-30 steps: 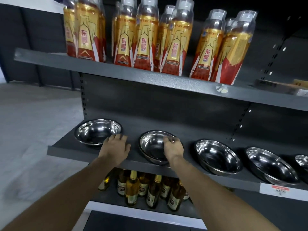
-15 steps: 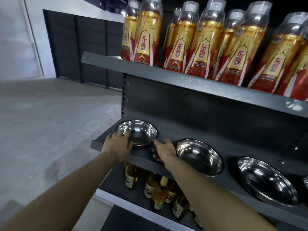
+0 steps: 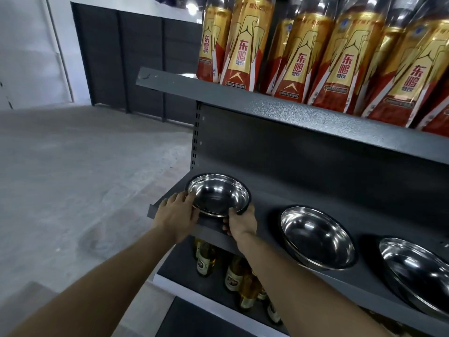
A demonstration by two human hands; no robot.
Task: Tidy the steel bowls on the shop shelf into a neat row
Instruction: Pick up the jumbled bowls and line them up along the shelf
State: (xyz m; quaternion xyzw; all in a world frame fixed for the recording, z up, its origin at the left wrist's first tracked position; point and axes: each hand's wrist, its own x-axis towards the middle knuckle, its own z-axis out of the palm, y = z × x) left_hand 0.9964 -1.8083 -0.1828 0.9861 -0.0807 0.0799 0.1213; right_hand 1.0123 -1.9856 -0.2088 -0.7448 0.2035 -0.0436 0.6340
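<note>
Three steel bowls are showing on the grey middle shelf [image 3: 264,198]. The leftmost bowl [image 3: 218,194] is sitting at the shelf's left end, close to the front edge, and both hands are gripping it. The left hand [image 3: 177,215] is curling its fingers against the bowl's left rim, near the shelf's front left corner. The right hand [image 3: 241,221] is holding the bowl's near right rim, with the thumb lying on the rim and the fingers wrapping under the shelf's front edge side of the bowl. Whether the bowl is resting flat or lifting slightly off the shelf cannot be told.

The second bowl [image 3: 317,237] is sitting well apart to the right, along the front edge, and the third bowl [image 3: 418,271] is lying further right, partly cut off by the frame.

On the top shelf [image 3: 279,105] at least six red-and-gold drink bottles [image 3: 243,45] are standing in a crowded row, with more behind them. On the lower shelf [image 3: 184,271] several brown glass bottles [image 3: 205,260] are standing upright; about five are showing, the rest being hidden by the right forearm.
</note>
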